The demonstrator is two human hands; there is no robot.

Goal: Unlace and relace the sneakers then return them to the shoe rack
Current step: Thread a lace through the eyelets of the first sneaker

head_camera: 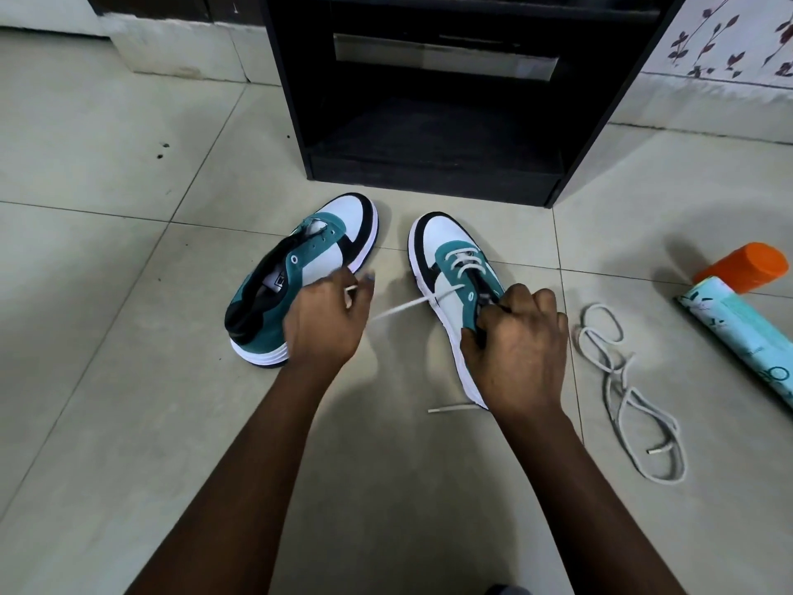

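Both hands work the right sneaker (446, 268)'s lace (403, 307).

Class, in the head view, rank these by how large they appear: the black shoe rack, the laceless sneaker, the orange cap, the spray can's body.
1. black shoe rack
2. laceless sneaker
3. spray can's body, cut off by the frame edge, so unsure
4. orange cap
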